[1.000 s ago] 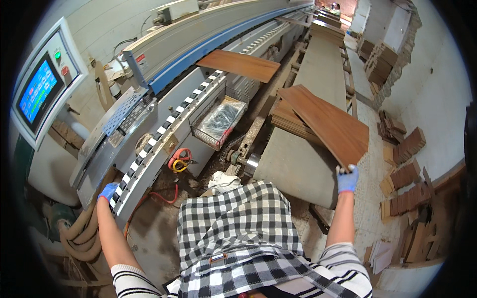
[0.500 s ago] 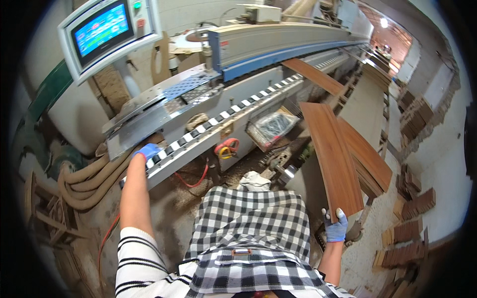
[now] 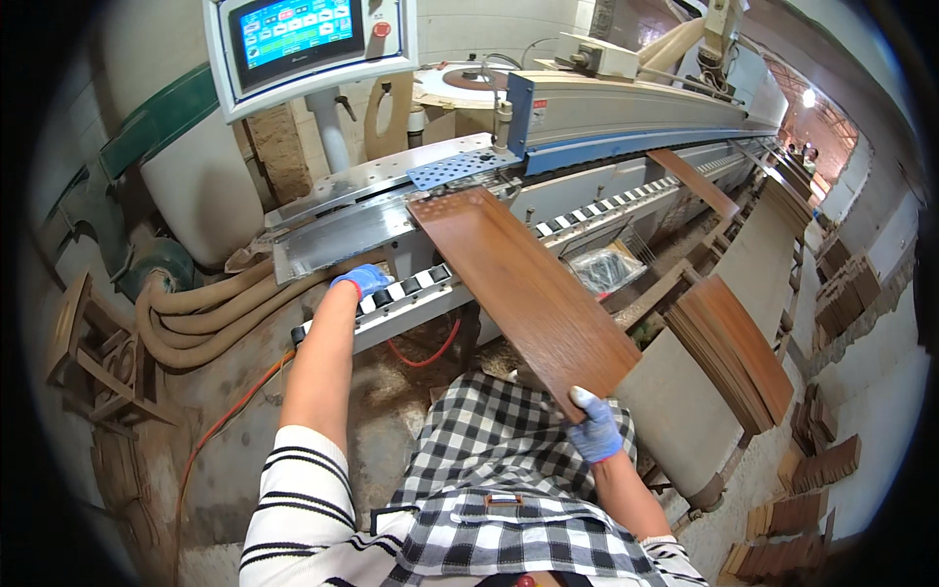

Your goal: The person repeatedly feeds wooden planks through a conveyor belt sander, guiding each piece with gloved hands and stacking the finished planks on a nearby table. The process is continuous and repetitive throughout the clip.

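Observation:
My right hand (image 3: 592, 424), in a blue glove with pale fingertips, grips the near end of a long brown wood-grain board (image 3: 523, 303). The board slants across the roller rail (image 3: 597, 207), and its far end is at the perforated plate area of the long edge-banding machine (image 3: 636, 117). My left hand (image 3: 360, 281), also gloved, rests with its fingers apart on the near stretch of rollers, left of the board. A wire basket (image 3: 606, 269) hangs below the rail, partly behind the board. Another brown board (image 3: 693, 186) lies farther along the machine.
A control screen (image 3: 298, 29) is at upper left, above coiled hoses (image 3: 215, 326) and a wooden stool (image 3: 112, 362). To my right are a grey conveyor (image 3: 685, 421) with stacked boards (image 3: 729, 347) and floor piles (image 3: 822, 460). People (image 3: 804, 157) are at the far end.
The board in my right hand has lifted off the stack and swung leftward across the rail to the machine. My view has turned left. My left hand stays on the rollers.

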{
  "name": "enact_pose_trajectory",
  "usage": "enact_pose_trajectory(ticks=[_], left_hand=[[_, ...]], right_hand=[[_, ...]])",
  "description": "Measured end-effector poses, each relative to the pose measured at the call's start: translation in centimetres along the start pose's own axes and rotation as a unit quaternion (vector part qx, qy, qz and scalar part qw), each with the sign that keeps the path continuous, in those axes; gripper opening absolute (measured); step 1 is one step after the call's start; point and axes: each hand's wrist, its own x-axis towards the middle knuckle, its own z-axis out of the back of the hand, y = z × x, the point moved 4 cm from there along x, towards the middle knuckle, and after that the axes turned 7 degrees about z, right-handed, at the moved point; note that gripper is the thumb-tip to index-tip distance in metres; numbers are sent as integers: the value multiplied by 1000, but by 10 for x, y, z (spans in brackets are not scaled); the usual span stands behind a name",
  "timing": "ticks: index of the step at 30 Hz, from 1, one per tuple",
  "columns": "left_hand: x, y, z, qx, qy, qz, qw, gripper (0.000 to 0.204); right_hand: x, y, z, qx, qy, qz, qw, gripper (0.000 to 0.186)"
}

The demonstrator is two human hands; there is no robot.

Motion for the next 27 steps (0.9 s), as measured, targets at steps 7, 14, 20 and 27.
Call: enact_pose_trajectory(ticks=[7,14,20,27], left_hand=[[-1,-6,2,-3,4,9,1000,54],[-6,-8,3,-4,4,7,1000,51],[-17,-21,11,21,-22,-8,1000,50],[-13,-14,9,30,6,10,999,52]], right_hand=[[22,-37,-61,-66,238,-151,957,40],[20,-42,-88,-149,323,-159,921,31],[18,-51,-64,-189,262,-119,939,43],[22,-43,-34,-202,153,-87,963,36]])
